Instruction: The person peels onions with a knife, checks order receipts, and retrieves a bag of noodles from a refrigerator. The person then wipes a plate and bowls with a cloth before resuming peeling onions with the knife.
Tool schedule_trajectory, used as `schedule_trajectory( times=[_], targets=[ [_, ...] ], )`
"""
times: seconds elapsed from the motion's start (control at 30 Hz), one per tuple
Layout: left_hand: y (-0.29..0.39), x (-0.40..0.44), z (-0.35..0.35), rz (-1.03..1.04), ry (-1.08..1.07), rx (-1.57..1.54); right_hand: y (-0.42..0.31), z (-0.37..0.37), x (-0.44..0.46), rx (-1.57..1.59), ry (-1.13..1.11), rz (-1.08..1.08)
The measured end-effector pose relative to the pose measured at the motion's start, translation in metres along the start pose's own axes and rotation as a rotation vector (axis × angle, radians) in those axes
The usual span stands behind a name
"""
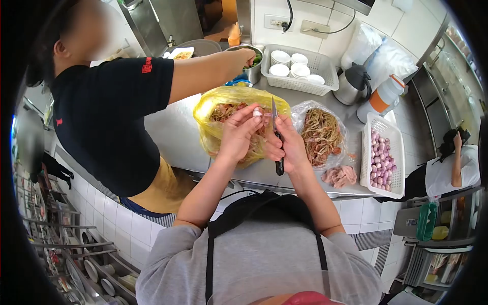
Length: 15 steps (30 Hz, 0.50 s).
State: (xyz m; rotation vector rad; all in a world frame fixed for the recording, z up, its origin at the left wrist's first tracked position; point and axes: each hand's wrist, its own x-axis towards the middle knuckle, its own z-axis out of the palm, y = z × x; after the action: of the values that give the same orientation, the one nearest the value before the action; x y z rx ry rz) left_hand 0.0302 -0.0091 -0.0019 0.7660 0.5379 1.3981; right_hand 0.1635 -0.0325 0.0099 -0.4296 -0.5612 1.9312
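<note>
My left hand (241,131) pinches a small pale shallot (257,113) between its fingertips. In my right hand (291,145) is a small knife (279,163), gripped by its black handle with the blade pointing up and away, just right of the shallot. Both hands are over a yellow plastic bag (206,119) that holds reddish-brown skins. To the right, a clear plastic bag (321,134) lies open around dried, stringy shallots. Beyond it stands a white basket (367,152) with many pink-purple peeled shallots (382,160).
A pink cloth (339,176) lies at the counter's front edge. At the back are a white crate (325,76) of small bowls, a steel jug (353,84) and an orange-banded bottle (381,96). On the left, a co-worker (112,117) reaches into a metal pot (253,72).
</note>
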Motion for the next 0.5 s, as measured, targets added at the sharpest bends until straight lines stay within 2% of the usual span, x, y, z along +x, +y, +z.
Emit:
schedule_trajectory(
  times=[0.1, 0.2, 0.5],
  targets=[
    [0.002, 0.007, -0.017, 0.034, -0.013, 0.056, 0.003, -0.011, 0.004, -0.226, 0.152, -0.026],
    [0.006, 0.009, -0.018, -0.003, 0.038, 0.094, 0.005, -0.004, 0.005, -0.675, 0.101, -0.040],
    [0.003, 0.017, -0.019, 0.066, -0.039, 0.208, 0.005, 0.005, 0.003, -0.721, 0.008, -0.103]
  ],
)
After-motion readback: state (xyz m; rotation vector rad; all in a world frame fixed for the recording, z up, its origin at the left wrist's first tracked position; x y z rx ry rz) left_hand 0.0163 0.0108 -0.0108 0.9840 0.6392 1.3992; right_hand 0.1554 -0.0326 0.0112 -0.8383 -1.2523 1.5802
